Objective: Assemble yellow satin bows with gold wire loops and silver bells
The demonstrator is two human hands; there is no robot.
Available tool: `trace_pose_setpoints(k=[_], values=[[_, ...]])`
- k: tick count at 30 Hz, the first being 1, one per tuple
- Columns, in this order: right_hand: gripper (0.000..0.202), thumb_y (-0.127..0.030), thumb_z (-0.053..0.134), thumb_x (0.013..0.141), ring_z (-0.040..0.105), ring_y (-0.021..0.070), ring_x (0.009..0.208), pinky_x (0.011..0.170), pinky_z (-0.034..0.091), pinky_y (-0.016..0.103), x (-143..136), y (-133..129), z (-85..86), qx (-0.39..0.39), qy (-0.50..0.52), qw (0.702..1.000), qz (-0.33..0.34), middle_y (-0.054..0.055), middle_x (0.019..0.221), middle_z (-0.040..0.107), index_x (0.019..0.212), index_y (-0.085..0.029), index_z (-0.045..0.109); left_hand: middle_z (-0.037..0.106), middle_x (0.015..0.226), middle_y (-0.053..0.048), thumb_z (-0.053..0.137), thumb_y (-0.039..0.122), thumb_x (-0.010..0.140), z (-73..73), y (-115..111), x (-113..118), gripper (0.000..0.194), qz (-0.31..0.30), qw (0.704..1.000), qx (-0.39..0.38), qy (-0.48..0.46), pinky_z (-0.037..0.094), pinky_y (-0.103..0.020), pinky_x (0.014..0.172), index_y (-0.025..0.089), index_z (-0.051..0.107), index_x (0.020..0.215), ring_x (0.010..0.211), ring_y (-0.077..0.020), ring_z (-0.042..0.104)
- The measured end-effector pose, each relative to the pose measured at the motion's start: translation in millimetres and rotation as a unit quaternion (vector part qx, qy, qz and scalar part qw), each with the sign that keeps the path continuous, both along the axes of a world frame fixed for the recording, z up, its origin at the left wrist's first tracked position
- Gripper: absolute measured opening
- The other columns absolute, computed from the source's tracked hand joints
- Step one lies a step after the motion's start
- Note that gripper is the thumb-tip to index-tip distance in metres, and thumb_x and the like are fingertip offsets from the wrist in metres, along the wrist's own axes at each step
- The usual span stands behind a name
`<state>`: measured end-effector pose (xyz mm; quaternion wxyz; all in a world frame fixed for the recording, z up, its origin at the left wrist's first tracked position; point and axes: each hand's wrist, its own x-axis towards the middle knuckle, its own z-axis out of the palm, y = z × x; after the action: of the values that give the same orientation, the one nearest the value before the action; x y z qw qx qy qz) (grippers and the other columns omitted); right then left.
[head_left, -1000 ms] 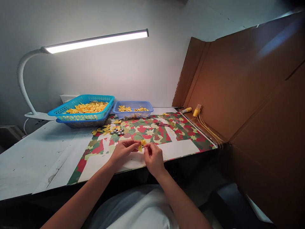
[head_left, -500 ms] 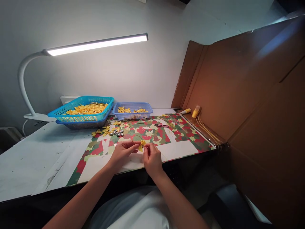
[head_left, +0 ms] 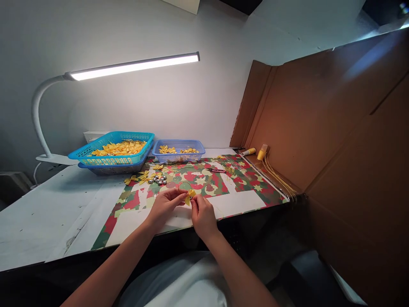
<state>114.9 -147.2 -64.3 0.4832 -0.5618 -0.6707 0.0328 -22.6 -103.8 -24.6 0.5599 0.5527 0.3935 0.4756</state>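
Note:
Between my two hands, over the front edge of the table, is a yellow bow (head_left: 191,195) with a thin looped cord above it. My left hand (head_left: 166,206) pinches the bow's left side between thumb and fingers. From the right, my right hand (head_left: 203,213) is closed at the bow's other side, its fingertips touching it. Several silver bells (head_left: 159,180) lie beyond my left hand, beside loose yellow bows (head_left: 144,177). Small snips (head_left: 216,170) rest on the patterned sheet (head_left: 200,181).
A turquoise basket (head_left: 111,159) of yellow bows stands at the back left, with a smaller blue basket (head_left: 179,157) beside it. Thread spools (head_left: 262,152) and yellow cords (head_left: 277,175) lie by the cardboard wall (head_left: 335,111). A lit lamp (head_left: 137,66) hangs above.
The view has tilted up slightly. My right hand has come a little closer to my left, and its fingers have shifted on the bow.

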Motion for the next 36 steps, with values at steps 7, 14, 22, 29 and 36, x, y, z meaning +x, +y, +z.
trace_pose_setpoints(k=[7, 14, 22, 29, 36], values=[[0.018, -0.015, 0.04, 0.094, 0.061, 0.0198, 0.069, 0.061, 0.04, 0.027, -0.4, 1.1, -1.7, 0.005, 0.013, 1.0, -0.003, 0.004, 0.075, 0.065, 0.082, -0.02, 0.053, 0.073, 0.08, -0.005, 0.084, 0.048, 0.058, -3.5, 1.7, 1.0, 0.04, 0.006, 1.0, 0.017, 0.004, 0.055, -0.029, 0.067, 0.016, 0.072, 0.081, 0.072, -0.0181, 0.065], [0.017, -0.016, 0.041, 0.094, 0.06, 0.0181, 0.066, 0.06, 0.038, 0.025, 0.4, 1.0, -1.6, 0.003, 0.015, 1.0, -0.008, 0.003, 0.073, 0.064, 0.082, -0.021, 0.053, 0.069, 0.072, -0.002, 0.078, 0.042, 0.067, -6.3, 2.0, 0.4, 0.028, -0.006, 0.993, 0.113, 0.043, 0.051, -0.025, 0.064, 0.017, 0.068, 0.074, 0.067, -0.0156, 0.064], [0.019, -0.015, 0.04, 0.094, 0.061, 0.0196, 0.068, 0.061, 0.04, 0.027, 0.3, -1.3, 2.2, -0.01, 0.011, 1.0, 0.006, 0.004, 0.076, 0.066, 0.082, -0.02, 0.053, 0.069, 0.07, -0.002, 0.073, 0.044, 0.076, -8.8, -0.1, 3.2, 0.027, 0.004, 0.983, 0.157, 0.098, 0.048, -0.023, 0.059, 0.018, 0.066, 0.073, 0.064, -0.0157, 0.062], [0.017, -0.014, 0.042, 0.093, 0.06, 0.0186, 0.066, 0.059, 0.038, 0.026, 0.0, -0.6, 1.4, -0.003, 0.005, 1.0, 0.001, 0.003, 0.074, 0.065, 0.082, -0.021, 0.052, 0.063, 0.06, 0.0, 0.074, 0.05, 0.068, -3.1, 4.8, 3.3, 0.035, 0.013, 0.989, 0.118, 0.086, 0.046, -0.023, 0.054, 0.017, 0.066, 0.065, 0.055, -0.0138, 0.057], [0.017, -0.014, 0.041, 0.094, 0.06, 0.0185, 0.066, 0.059, 0.038, 0.026, -0.3, -1.4, 1.4, -0.002, 0.006, 1.0, 0.004, 0.004, 0.074, 0.065, 0.082, -0.02, 0.053, 0.063, 0.062, 0.0, 0.078, 0.054, 0.063, -2.7, 5.2, 2.9, 0.039, 0.003, 0.996, 0.076, 0.055, 0.05, -0.025, 0.057, 0.017, 0.067, 0.065, 0.057, -0.0138, 0.057]])
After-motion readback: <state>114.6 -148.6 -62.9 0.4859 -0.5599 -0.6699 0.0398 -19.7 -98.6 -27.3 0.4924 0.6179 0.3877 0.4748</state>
